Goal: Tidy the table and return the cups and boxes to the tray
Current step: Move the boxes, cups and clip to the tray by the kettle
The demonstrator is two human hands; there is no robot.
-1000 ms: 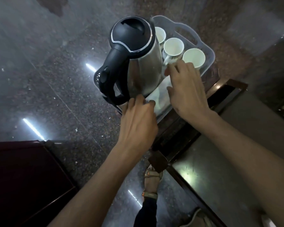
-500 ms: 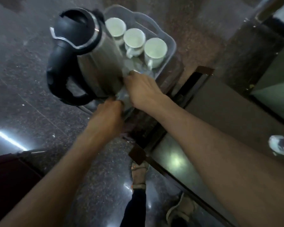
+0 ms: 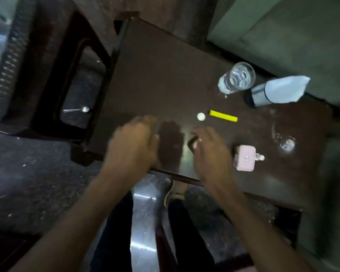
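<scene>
Dark desk (image 3: 165, 75) holds a glass (image 3: 238, 77), yellow stick (image 3: 223, 115) and pink box (image 3: 245, 158); left hand (image 3: 133, 146) and right hand (image 3: 210, 154) hover open, empty. Best grip the box squarely by its sides.

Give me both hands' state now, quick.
Left hand: open, empty, over the table.
Right hand: open, holding nothing.
</scene>
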